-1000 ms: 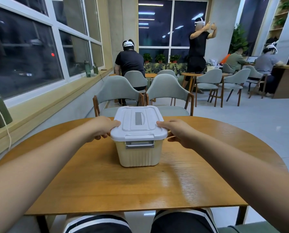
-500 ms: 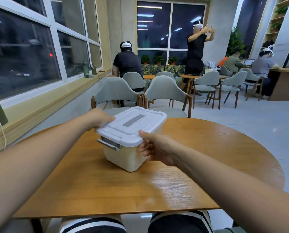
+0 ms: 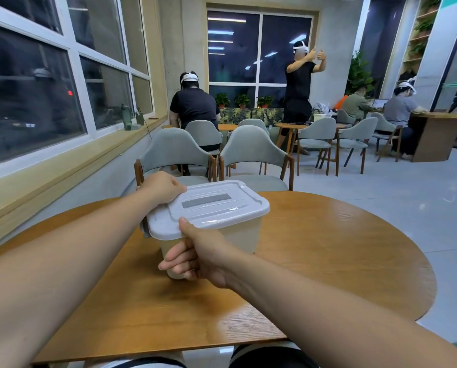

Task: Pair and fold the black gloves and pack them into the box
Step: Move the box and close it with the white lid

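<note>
A cream plastic box with a white lid stands on the round wooden table, turned at an angle so one corner faces me. My left hand grips the lid's far left edge. My right hand holds the near corner, thumb on the lid rim and fingers curled round the box wall below. The lid is on. No black gloves are in view.
Two grey chairs stand just behind the table. A window ledge runs along the left. Further back are more tables, chairs and several people. Open floor lies to the right.
The box has been rotated on the table, its latch end swinging to the left. My right hand shifted from the right side to the near corner; my left stayed on the lid's edge.
</note>
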Available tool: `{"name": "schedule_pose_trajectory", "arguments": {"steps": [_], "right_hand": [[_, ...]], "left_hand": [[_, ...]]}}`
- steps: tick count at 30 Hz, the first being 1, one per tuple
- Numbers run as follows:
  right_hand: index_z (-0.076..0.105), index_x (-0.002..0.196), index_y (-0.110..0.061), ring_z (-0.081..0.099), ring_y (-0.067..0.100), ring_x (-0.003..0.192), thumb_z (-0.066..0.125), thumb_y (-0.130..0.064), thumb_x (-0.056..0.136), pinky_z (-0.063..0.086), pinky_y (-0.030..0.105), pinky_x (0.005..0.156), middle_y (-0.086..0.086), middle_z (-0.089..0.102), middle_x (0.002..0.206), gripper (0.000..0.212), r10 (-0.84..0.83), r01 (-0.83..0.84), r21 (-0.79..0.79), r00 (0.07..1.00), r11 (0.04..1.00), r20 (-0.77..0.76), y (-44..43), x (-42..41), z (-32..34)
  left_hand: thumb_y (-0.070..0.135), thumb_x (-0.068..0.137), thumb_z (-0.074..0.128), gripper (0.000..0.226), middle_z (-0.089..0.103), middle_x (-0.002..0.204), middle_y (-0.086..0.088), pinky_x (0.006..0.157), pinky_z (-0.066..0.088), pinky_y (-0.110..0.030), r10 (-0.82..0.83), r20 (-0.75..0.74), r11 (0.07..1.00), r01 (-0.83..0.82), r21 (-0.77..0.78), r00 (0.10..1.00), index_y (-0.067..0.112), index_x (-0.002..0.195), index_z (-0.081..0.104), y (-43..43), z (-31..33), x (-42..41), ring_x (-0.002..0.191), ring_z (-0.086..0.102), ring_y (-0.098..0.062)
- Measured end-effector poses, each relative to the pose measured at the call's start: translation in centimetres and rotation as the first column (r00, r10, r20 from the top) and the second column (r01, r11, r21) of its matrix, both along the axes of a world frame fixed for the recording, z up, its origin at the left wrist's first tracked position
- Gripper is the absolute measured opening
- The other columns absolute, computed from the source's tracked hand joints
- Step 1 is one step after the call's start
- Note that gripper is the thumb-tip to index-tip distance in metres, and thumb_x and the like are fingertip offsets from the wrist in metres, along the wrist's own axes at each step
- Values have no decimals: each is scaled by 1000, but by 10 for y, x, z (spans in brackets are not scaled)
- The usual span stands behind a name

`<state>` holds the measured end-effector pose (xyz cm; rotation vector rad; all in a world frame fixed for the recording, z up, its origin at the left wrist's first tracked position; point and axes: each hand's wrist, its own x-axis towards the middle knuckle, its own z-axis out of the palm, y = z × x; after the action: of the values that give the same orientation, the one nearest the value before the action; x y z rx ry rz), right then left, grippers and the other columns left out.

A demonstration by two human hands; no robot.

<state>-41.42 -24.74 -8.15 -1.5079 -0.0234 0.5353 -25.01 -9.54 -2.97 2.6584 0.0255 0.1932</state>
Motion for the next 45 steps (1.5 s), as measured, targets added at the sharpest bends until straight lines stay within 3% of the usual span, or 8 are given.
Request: {"name": "schedule_pose_trajectory", "arguments": {"steps": [4,9,14,20,25,30,36,45], "right_hand": [[72,86,-3,67,19,65,32,-69,109,51,27,59,20,79,95,80,89,-87,-57,996,995,23,-7,-1,8],[70,93,-7,70,20,69,41,-59,112,54,31,67,19,80,97,63,107,-99,-47,970,994,217,-36,11,47],[74,107,0,73,25,84,45,-53,112,55,39,83,12,82,98,60,-79,164,-162,897,973,434,-75,42,75],[75,108,-14,68,18,99,66,-34,104,51,30,80,0,74,102,22,-174,509,-300,690,806,703,-122,85,59],[61,139,-14,62,18,114,74,-44,99,50,27,77,1,64,130,52,-264,538,-343,758,770,596,-143,102,31],[64,136,-13,70,25,112,80,-52,91,59,43,104,7,73,122,62,-309,402,-276,894,873,325,-149,113,3],[59,138,-8,72,27,113,82,-35,94,63,34,89,12,72,126,56,-358,365,-20,920,931,160,-144,108,-1],[57,147,-11,67,20,110,70,-43,103,60,40,99,3,69,117,56,-353,476,-239,837,846,418,-137,107,-1]], "left_hand": [[51,98,70,23,75,102,2,64,50,-31,-3,20,993,6,-118,1000,30,101,76,8,1,-4,87,68,-20],[51,99,68,29,66,121,6,97,56,-45,-43,111,967,69,-243,993,31,120,71,28,12,-23,115,61,-24],[43,99,74,52,55,139,2,100,43,-42,-22,67,854,53,-518,998,27,145,54,49,3,-48,124,52,-24],[53,90,81,79,53,151,-4,113,48,-48,34,-130,703,-116,-701,991,27,154,45,62,-38,-68,133,54,-29],[48,90,82,63,75,127,-8,103,55,-48,-34,-199,521,-152,-840,979,22,141,57,48,-66,-84,116,69,-27],[41,94,79,50,82,115,-4,110,54,-48,-38,-171,371,-145,-917,985,20,137,62,34,-75,-97,119,71,-26],[38,100,74,37,83,112,-2,114,51,-48,-44,-149,391,-120,-913,988,17,130,68,33,-74,-97,119,71,-26],[25,108,60,31,73,125,-3,108,55,-43,-31,-57,588,-28,-809,998,19,139,57,31,-56,-84,111,69,-21]]}}
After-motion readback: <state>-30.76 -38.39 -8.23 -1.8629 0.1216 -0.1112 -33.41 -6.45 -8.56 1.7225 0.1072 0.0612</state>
